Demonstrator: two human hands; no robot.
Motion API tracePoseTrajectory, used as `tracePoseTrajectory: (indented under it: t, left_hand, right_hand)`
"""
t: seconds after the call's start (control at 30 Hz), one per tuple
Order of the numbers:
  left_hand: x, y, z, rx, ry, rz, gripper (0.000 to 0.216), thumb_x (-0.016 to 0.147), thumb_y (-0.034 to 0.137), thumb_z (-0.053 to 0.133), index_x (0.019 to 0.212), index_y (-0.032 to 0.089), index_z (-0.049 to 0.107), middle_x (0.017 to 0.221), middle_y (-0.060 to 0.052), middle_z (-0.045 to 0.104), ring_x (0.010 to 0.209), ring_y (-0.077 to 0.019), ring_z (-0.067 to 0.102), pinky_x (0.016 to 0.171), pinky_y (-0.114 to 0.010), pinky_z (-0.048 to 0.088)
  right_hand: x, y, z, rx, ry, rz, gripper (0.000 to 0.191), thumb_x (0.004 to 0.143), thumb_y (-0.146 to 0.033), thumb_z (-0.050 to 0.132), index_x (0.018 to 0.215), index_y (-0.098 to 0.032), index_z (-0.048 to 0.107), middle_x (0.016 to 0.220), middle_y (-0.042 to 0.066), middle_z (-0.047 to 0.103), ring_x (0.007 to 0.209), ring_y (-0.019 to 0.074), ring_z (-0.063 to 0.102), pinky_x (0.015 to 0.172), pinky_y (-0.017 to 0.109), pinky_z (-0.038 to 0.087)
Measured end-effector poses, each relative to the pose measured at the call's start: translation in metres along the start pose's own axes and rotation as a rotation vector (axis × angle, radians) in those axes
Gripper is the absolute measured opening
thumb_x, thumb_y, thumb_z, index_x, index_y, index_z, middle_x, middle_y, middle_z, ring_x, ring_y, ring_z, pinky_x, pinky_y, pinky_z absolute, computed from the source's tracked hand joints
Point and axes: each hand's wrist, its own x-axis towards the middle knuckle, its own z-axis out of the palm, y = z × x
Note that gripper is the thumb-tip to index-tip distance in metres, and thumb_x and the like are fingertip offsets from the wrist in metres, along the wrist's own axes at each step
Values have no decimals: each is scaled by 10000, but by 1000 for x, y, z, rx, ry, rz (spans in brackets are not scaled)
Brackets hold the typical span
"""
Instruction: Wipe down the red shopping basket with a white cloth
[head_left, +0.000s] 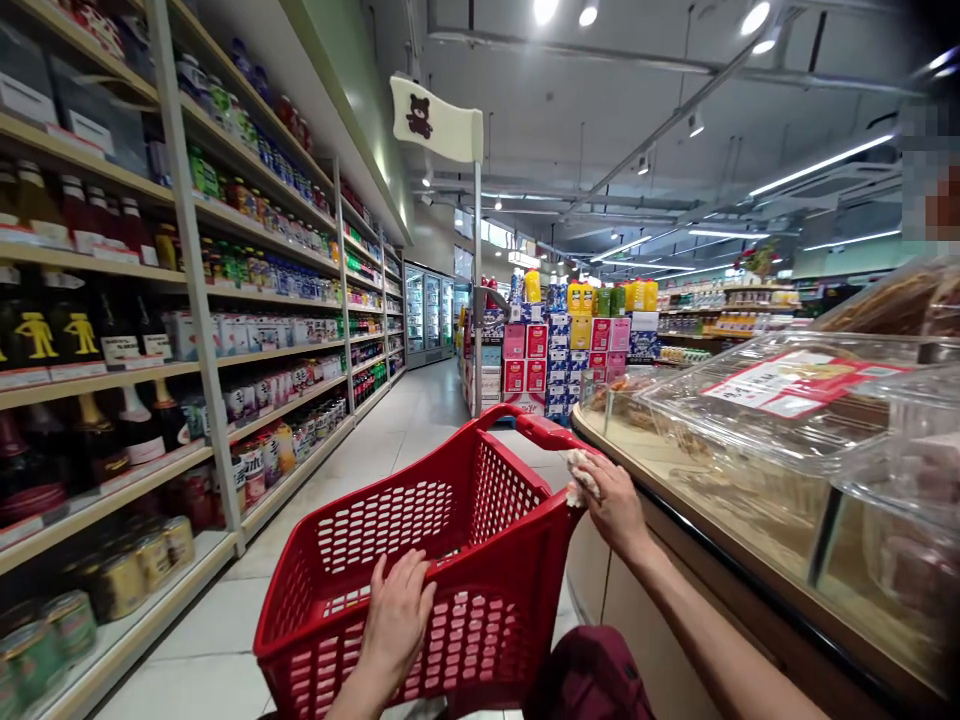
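Note:
A red plastic shopping basket cart point(480, 640) with perforated walls stands in front of me, its red handle point(544, 432) on the far right side. My left hand point(399, 610) lies over the near rim, fingers hooked across the edge into the basket. My right hand point(615, 500) is closed around a crumpled white cloth point(583, 475) and presses it on the cart's right corner, just below the handle's end. Most of the cloth is hidden under the fingers. The basket's inside floor is largely out of sight.
Tall shelves point(270, 357) of bottles, cans and cartons line the left. Close on the right is a curved display counter point(720, 545) with clear plastic food boxes point(750, 400). Stacked drink cartons point(536, 360) and a flag sign point(437, 118) stand ahead, beside the tiled aisle point(397, 425).

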Motion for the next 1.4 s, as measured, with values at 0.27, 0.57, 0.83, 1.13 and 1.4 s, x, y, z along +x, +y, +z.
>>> tracePoseTrajectory:
  t: [0.27, 0.57, 0.83, 1.13, 1.4]
  left_hand:
    - [8, -5, 5, 48, 97, 74, 214, 815, 177, 384, 866, 232, 584, 961, -25, 672, 934, -182, 592, 1028, -474, 130]
    - [11, -9, 13, -28, 62, 11, 210, 823, 174, 372, 853, 228, 573, 952, -24, 669, 936, -176, 582, 1027, -478, 115]
    - [11, -4, 9, -108, 26, -58, 224, 817, 156, 372, 859, 226, 580, 954, -26, 668, 960, -189, 575, 1004, -492, 182]
    - [9, -8, 12, -113, 37, -33, 233, 820, 163, 374, 876, 233, 589, 958, -33, 666, 957, -186, 572, 1002, -494, 196]
    - [10, -7, 12, -123, 25, -39, 247, 825, 164, 363, 883, 228, 594, 954, -33, 667, 970, -185, 563, 1001, -496, 190]
  right_hand:
    - [5, 15, -15, -186, -250, -296, 317, 808, -391, 454, 1076, -268, 572, 1206, 42, 548, 1175, 235, 426, 971, 456, 289]
    - [-20, -40, 26, -49, -137, -297, 293, 862, -226, 351, 976, -251, 620, 1079, 38, 628, 1048, 162, 538, 938, 373, 350]
    - [-10, -14, 8, -260, 14, -174, 312, 860, -222, 338, 981, -197, 624, 1065, 90, 630, 1062, 216, 524, 943, 429, 302]
    - [-20, -29, 22, -249, -13, -212, 340, 868, -219, 305, 995, -227, 620, 1078, 69, 629, 1055, 200, 534, 974, 424, 263]
    - [-26, -36, 24, -174, -76, -345, 321, 869, -190, 319, 956, -234, 625, 1080, 42, 631, 1059, 166, 528, 990, 384, 251]
